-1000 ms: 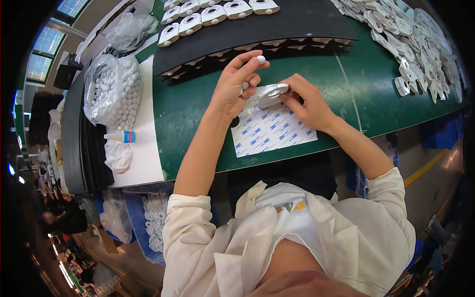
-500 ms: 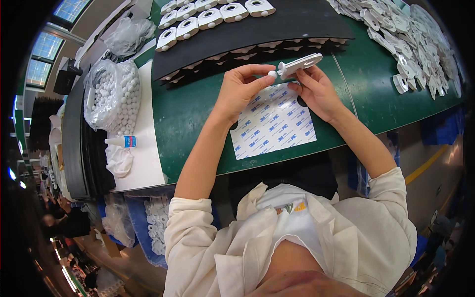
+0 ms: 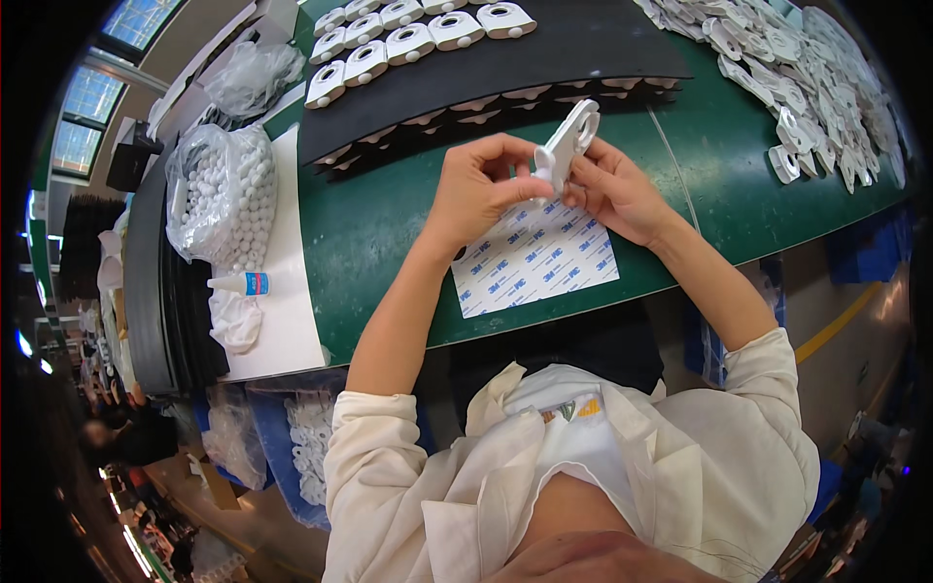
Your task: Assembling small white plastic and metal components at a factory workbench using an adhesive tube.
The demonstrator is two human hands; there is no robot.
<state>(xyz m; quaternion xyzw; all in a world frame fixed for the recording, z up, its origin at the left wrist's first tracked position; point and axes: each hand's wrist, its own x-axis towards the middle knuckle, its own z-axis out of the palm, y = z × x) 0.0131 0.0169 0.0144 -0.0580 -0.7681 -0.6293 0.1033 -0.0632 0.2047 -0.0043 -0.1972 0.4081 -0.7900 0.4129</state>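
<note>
Both hands raised over green bench. Left hand and right hand both pinch white plastic bracket, fingers closed on its lower end. Adhesive-pad sheet lies at 6 o'clock below bracket. Bag of white balls at 9 o'clock.

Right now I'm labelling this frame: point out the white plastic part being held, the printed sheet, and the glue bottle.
white plastic part [image 3: 569, 144], head view, its flat body.
printed sheet [image 3: 535, 257], head view, its middle.
glue bottle [image 3: 241, 284], head view, its body.

Left hand and right hand meet raised, fingers pinched together, forearms angled inward.
</note>
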